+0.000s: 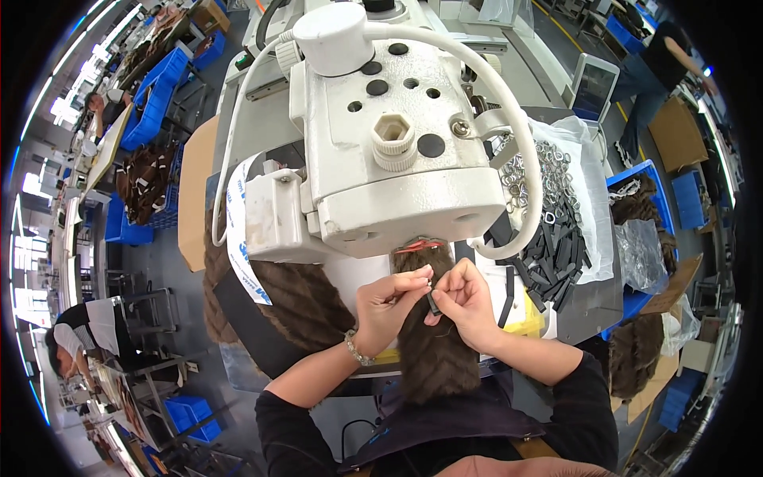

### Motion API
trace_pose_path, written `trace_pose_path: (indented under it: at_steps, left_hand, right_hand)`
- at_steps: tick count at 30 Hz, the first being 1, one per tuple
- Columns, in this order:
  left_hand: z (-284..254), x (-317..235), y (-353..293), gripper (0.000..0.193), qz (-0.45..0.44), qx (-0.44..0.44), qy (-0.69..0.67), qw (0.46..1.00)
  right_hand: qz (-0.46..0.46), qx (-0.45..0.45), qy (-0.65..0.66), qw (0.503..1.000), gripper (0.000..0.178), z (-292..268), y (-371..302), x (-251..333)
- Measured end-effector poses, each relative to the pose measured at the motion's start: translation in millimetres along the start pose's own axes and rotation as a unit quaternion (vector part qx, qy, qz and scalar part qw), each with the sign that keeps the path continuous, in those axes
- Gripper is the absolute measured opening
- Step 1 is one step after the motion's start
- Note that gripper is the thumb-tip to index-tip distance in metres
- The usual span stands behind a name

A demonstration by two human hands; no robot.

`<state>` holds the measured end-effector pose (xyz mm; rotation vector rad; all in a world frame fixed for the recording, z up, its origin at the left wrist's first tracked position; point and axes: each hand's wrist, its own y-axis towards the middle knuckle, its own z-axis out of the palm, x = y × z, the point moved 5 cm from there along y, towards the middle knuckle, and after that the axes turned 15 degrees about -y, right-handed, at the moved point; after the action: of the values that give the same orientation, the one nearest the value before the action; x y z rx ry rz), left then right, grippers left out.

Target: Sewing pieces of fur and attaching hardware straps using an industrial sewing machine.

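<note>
Just below the head of a white industrial sewing machine (401, 195), my two hands meet over a brown fur piece (437, 362). My left hand (388, 308) is closed in a pinch on a small metal ring (430, 281), mostly hidden by the fingertips. My right hand (470, 308) pinches a short black strip (434, 303) right beside the ring. Whether the strip passes through the ring, I cannot tell. The fur runs from under the machine head toward my lap. A bracelet circles my left wrist.
Right of the machine lie a pile of metal rings (550, 179) and a heap of black strips (556, 266). More brown fur (298, 302) spreads at the left. A white cable (531, 151) loops beside the machine head. Blue bins (155, 99) and several people stand farther off.
</note>
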<state>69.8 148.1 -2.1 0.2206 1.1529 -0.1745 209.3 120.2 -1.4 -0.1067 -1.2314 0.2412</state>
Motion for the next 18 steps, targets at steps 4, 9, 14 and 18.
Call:
trace_pose_path:
  at_steps: [4,9,14,18]
  left_hand:
    - [2,-1,1,0.018,-0.004,0.015,0.008,1.000]
    - [0,4,2,0.018,-0.068,0.008,-0.043,0.997]
    - [-4,4,9,0.018,-0.115,0.031,-0.108,0.987]
    - [-9,2,11,0.018,-0.081,0.008,-0.119,0.990]
  right_hand:
    - [-0.017,-0.001,0.007,1.000,0.028,0,-1,2]
    - [-0.069,0.026,-0.019,0.997,0.024,-2,0,4]
    - [-0.081,0.065,-0.060,0.993,0.021,-1,-1,2]
    - [-0.121,0.085,-0.196,0.970,0.037,0,-1,8]
